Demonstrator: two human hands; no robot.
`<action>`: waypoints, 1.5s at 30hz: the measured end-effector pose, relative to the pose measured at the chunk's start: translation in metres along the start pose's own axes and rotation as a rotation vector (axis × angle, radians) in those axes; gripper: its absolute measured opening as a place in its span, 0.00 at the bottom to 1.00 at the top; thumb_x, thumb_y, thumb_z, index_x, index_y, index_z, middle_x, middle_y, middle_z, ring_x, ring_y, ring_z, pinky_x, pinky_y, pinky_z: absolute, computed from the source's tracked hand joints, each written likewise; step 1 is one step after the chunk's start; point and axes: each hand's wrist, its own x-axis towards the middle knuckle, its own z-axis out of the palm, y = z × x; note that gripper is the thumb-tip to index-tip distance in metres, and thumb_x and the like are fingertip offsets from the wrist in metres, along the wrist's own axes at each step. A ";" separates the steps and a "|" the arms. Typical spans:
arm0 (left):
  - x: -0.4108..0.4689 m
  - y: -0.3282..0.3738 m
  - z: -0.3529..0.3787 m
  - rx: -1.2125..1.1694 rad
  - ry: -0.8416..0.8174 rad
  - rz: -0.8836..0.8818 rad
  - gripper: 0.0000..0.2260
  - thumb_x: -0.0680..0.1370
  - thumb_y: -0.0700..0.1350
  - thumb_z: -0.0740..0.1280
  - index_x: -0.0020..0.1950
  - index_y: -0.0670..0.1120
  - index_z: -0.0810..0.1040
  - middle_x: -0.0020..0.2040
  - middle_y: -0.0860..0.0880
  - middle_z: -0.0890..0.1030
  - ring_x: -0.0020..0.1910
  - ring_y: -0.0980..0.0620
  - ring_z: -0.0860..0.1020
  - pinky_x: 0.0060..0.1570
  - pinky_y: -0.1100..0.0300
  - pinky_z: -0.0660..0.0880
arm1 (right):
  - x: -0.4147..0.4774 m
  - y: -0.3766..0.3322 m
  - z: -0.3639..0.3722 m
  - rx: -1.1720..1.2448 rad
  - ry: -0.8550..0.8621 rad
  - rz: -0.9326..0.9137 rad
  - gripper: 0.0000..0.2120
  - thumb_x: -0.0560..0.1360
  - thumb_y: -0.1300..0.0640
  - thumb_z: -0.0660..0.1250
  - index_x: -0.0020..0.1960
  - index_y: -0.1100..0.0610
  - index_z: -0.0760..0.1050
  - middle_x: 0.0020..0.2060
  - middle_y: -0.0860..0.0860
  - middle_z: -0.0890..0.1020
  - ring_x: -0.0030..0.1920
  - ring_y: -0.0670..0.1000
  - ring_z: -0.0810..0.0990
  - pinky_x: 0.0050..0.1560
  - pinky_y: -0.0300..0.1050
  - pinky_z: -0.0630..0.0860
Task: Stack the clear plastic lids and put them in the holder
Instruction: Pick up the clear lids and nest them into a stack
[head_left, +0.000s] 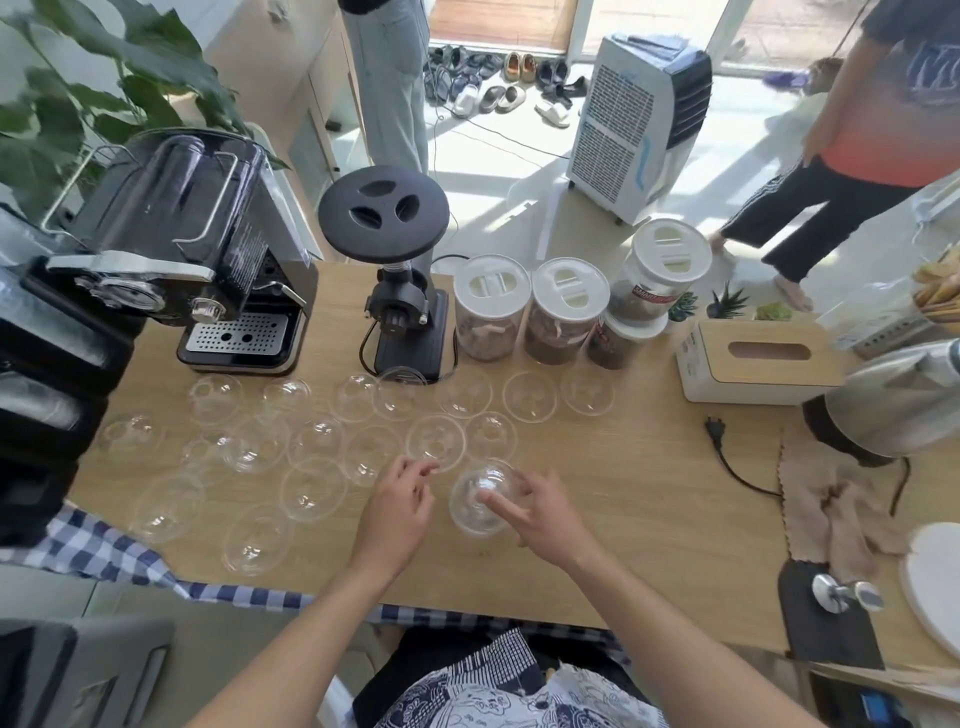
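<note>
At lower centre the right hand (540, 512) grips a domed lid (475, 501) over the tabletop (649, 467). Just beside it, the left hand (397, 501) is loosely curled and holds nothing. More lids (314, 488) lie spread across the centre left.

Clear domed plastic lids (311, 488) lie scattered singly over the wooden counter's (649, 467) left and middle, some rims overlapping; the right hand (543, 517) holds one lid (474, 503) toward the front edge.
</note>
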 end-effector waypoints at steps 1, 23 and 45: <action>0.005 -0.006 0.001 0.103 0.009 0.056 0.18 0.86 0.39 0.69 0.75 0.51 0.81 0.66 0.57 0.77 0.62 0.60 0.77 0.59 0.60 0.80 | 0.000 0.000 0.004 -0.067 0.001 -0.005 0.39 0.76 0.26 0.73 0.77 0.51 0.77 0.65 0.51 0.73 0.56 0.53 0.84 0.54 0.50 0.87; 0.033 -0.009 -0.012 -0.098 0.014 -0.067 0.09 0.74 0.51 0.84 0.41 0.53 0.84 0.41 0.58 0.83 0.46 0.59 0.77 0.45 0.66 0.71 | 0.008 0.004 0.000 -0.001 0.029 0.068 0.48 0.79 0.20 0.56 0.78 0.59 0.75 0.73 0.58 0.74 0.72 0.55 0.77 0.77 0.59 0.75; 0.023 -0.014 -0.020 -0.038 -0.183 -0.059 0.19 0.84 0.38 0.69 0.72 0.57 0.81 0.65 0.56 0.83 0.43 0.61 0.80 0.47 0.65 0.78 | 0.015 -0.003 0.006 -0.343 0.073 -0.394 0.47 0.72 0.33 0.77 0.83 0.45 0.61 0.76 0.44 0.70 0.73 0.48 0.71 0.77 0.54 0.72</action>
